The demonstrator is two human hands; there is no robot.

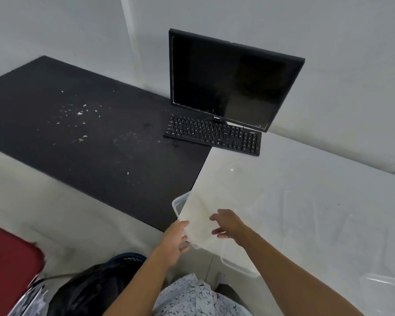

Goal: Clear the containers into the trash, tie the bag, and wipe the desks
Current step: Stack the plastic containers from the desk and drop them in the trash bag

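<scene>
A clear plastic container (179, 202) sits at the near left corner of the white desk (306, 179), with its rim jutting past the desk edge. My left hand (175, 239) holds the container's near edge, thumb on top and fingers below. My right hand (228, 224) hovers just above the same container with fingers spread, holding nothing. A second clear container (237, 264) lies by my right forearm. The black trash bag (94, 290) gapes open below, near the floor. White crumbs (80, 113) dot the black desk (100, 156).
A dark monitor (228, 80) and black keyboard (212, 134) stand at the back where the two desks meet. Another clear container (384, 285) lies at the right edge of the white desk. A red chair (9, 265) is at the lower left.
</scene>
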